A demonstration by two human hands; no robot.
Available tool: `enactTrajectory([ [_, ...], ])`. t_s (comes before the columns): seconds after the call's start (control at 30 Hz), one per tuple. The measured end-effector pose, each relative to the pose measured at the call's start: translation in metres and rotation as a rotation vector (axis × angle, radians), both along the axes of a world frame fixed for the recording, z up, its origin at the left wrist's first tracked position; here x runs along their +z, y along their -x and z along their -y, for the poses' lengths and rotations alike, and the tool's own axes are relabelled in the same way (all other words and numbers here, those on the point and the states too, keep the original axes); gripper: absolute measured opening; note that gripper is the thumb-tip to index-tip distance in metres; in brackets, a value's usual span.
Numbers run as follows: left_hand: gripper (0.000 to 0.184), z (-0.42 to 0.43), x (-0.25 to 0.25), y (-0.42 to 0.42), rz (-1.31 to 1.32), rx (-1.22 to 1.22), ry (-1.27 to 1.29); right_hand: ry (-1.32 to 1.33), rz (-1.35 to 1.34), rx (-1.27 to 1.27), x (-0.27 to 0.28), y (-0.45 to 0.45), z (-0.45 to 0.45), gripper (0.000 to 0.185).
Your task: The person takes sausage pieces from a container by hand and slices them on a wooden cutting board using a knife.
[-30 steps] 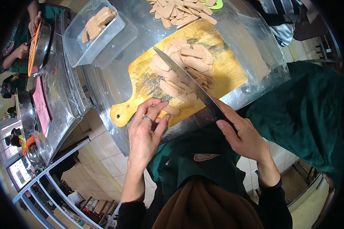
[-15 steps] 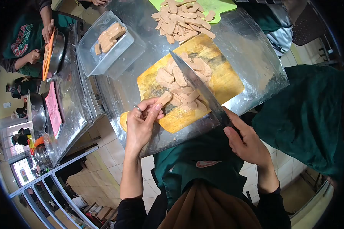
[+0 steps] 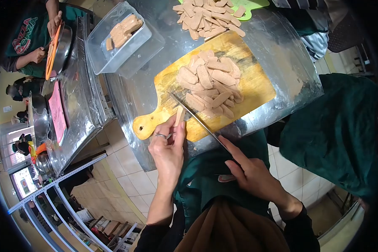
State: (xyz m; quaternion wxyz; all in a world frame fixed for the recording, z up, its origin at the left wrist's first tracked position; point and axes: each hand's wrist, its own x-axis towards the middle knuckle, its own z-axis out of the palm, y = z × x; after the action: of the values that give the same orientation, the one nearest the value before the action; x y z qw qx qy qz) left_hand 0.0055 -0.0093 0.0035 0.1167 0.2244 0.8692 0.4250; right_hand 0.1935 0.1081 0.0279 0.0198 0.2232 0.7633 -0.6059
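Observation:
My left hand (image 3: 168,143) pinches a pale brown piece (image 3: 180,115) upright near the left part of the wooden cutting board (image 3: 256,80). In my right hand (image 3: 254,174) is the handle of a long knife (image 3: 199,121). Its blade slants up and left over the board, with the edge close beside the held piece; whether they touch I cannot tell. A heap of flat, oval pale brown slices (image 3: 212,80) lies on the middle of the board, just beyond the blade.
A clear plastic box (image 3: 113,59) with brown blocks stands at the back left. More slices (image 3: 208,17) are piled on a green board (image 3: 254,5). Across the left table (image 3: 82,96), a person holds an orange board (image 3: 53,52). Another person's green apron (image 3: 327,122) is at right.
My left hand has turned the piece from slanted to upright. The knife has come down and left, from over the slices to beside the piece.

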Motion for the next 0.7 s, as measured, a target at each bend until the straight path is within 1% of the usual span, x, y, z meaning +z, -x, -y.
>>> enactTrajectory([
  [0.1,0.023,-0.003,0.010,0.000,-0.062,-0.050,0.030,0.006,0.037,0.012,-0.001,0.004,-0.003,0.056],
  [0.2,0.027,0.000,0.014,0.008,0.150,-0.027,0.036,0.012,0.066,0.010,0.003,0.006,-0.006,0.056],
  [0.3,0.029,0.003,0.009,0.012,0.190,-0.047,0.014,0.010,0.076,0.013,0.003,0.006,-0.008,0.055],
  [0.4,0.027,0.003,0.003,0.017,0.307,-0.033,-0.046,0.015,0.049,0.004,0.001,0.005,-0.009,0.055],
  [0.57,0.029,-0.006,0.007,0.020,0.332,-0.040,-0.049,0.007,0.001,-0.012,-0.002,0.004,-0.010,0.055],
  [0.7,0.033,-0.006,0.006,0.022,0.328,-0.076,-0.099,-0.008,0.030,-0.019,0.001,0.003,-0.015,0.056],
])
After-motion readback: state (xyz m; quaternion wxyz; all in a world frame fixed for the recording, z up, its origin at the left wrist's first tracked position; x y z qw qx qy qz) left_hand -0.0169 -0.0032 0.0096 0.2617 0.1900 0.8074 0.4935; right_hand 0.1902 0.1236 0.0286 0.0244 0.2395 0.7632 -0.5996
